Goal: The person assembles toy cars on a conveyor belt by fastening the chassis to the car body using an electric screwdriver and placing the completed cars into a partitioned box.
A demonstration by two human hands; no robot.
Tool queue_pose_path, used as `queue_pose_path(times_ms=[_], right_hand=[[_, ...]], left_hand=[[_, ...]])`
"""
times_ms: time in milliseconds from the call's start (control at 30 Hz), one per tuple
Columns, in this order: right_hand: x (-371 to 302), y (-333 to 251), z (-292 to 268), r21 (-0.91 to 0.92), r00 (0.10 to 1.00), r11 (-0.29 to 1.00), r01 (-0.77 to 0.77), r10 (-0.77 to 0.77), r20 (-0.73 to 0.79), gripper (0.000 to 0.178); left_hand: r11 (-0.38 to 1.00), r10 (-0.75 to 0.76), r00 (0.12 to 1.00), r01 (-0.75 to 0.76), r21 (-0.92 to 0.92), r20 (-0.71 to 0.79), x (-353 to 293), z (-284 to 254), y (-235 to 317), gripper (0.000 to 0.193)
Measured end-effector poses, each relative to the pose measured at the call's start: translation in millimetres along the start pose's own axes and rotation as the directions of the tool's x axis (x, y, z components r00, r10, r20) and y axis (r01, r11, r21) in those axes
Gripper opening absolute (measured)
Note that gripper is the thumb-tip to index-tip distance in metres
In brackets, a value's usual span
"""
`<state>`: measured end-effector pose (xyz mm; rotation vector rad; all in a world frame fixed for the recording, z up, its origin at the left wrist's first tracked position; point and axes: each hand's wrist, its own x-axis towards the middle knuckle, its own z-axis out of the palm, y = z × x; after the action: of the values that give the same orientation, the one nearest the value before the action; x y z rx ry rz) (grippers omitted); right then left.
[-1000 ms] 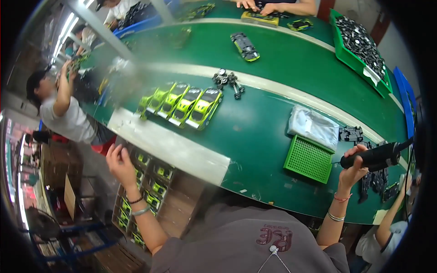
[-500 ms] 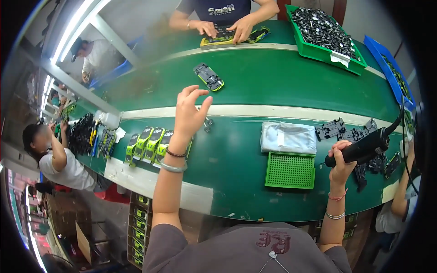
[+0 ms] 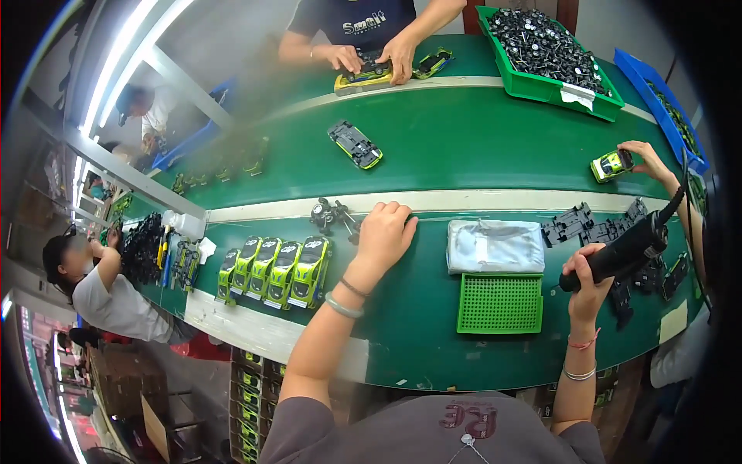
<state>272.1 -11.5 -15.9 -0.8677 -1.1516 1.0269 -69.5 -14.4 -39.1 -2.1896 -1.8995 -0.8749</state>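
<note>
My right hand (image 3: 589, 282) is wrapped round a black corded electric screwdriver (image 3: 622, 255), its tip pointing left. My left hand (image 3: 384, 238) is low over the near green bench, fingers curled with their tips out of sight; what they hold, if anything, is hidden. Just left of it are small black wheel-and-axle pieces (image 3: 331, 215). A row of yellow-green toy car bodies (image 3: 277, 271) stands further left. Beyond, a toy car (image 3: 355, 145) lies underside up on the green belt.
A pale blue bag (image 3: 495, 247) sits behind a green perforated basket (image 3: 499, 304). Black chassis parts (image 3: 568, 224) lie at right. A co-worker's hand (image 3: 651, 160) touches a toy car (image 3: 610, 165). A person opposite works near a green bin (image 3: 545, 66) full of wheeled axles.
My left hand has come down and right from beside the upturned car, its fingers now curled. At right, a co-worker's hand and a toy car have appeared over the belt.
</note>
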Motion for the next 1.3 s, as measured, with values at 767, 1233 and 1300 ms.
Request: queue_pose_path(times_ms=[767, 1233, 1300], right_hand=[[0, -2, -2, 0.007, 1.000, 1.000, -0.005, 0.005, 0.009, 0.014], [1, -3, 1, -0.036, 1.000, 0.999, -0.005, 0.005, 0.004, 0.014], [0, -3, 2, -0.047, 1.000, 0.999, -0.006, 0.006, -0.004, 0.014]], left_hand=[[0.995, 0.042, 0.999, -0.040, 0.090, -0.020, -1, 7, 3, 0.013], [0.995, 0.038, 0.999, -0.038, 0.089, 0.001, 3, -2, 6, 0.015], [0.999, -0.042, 0.984, 0.039, 0.020, 0.173, 8, -11, 6, 0.015]])
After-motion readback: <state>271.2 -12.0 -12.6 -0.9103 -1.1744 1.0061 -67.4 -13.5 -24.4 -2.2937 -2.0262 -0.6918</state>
